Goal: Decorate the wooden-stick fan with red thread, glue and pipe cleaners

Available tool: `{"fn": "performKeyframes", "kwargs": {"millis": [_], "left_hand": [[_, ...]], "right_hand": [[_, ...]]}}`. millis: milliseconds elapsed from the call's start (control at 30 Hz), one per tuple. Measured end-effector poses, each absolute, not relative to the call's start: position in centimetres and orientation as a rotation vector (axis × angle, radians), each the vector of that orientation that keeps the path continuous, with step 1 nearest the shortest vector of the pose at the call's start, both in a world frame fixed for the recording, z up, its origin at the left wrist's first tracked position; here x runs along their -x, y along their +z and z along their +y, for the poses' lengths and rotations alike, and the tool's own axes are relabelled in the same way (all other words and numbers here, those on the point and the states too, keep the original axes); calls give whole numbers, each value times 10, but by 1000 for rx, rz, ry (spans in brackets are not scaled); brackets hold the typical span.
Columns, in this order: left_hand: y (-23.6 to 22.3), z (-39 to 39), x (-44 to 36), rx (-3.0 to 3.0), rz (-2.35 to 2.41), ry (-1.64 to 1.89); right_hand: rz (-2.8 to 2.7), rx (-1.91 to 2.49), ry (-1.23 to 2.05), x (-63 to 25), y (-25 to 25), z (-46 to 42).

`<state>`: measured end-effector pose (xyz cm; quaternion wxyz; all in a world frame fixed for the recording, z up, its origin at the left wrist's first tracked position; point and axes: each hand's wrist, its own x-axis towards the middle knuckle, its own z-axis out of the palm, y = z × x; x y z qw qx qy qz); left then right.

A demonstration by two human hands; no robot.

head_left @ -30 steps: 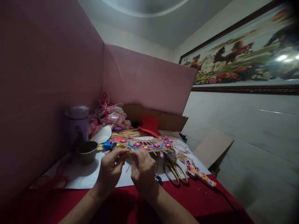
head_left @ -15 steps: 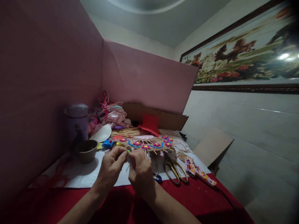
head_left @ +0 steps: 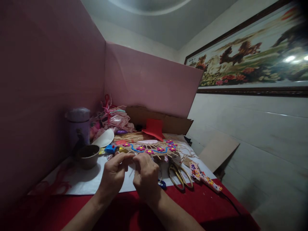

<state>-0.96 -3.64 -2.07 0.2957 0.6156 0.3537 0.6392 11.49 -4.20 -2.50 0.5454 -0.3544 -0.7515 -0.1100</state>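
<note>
My left hand (head_left: 115,173) and my right hand (head_left: 145,175) meet fingertip to fingertip above the white sheet (head_left: 84,186). Both are closed in a pinch on a small green piece, soft-looking like modelling clay; the fingers now hide it. Just beyond them lies a fan-shaped cardboard piece (head_left: 155,151) set with thin sticks, pink flowers with yellow centres and a wavy blue line. Gold-handled scissors (head_left: 180,176) rest to the right of my right hand, and a small blue object (head_left: 162,184) lies close to its wrist.
On the left stand a grey cup (head_left: 88,156) and a purple lidded canister (head_left: 79,128). A flower-patterned glue gun (head_left: 205,179) with a cord lies at right. Behind are a red paper piece (head_left: 153,128), a pink tissue heap (head_left: 117,120), and pink panels (head_left: 149,78). Red cloth (head_left: 130,211) covers the near edge.
The green piece showed between the fingertips half a second ago and is now covered. Both hands stay together, with small finger movements. The view has shifted slightly.
</note>
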Motion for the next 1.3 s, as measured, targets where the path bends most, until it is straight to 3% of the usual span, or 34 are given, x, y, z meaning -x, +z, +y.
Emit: {"fn": "performKeyframes", "kwargs": {"millis": [167,600,1033,1133,1300], "left_hand": [[-21,-33,13,-1941,1016,1700],[-13,-38,14,-1885,1120,1546],[-18,-33,19,-2165,1294,1622],[-19,-31,22,-2278,1315,1493],[-8,-34,29,-2124,974,1274]], "right_hand": [[-1742,864,-269,-116,-26,-39],[-1797,901,-171,-116,-25,-37],[-1873,970,-377,-118,-28,-34],[-1968,919,-452,-122,-26,-32],[-1772,806,-153,-123,-18,-38]]}}
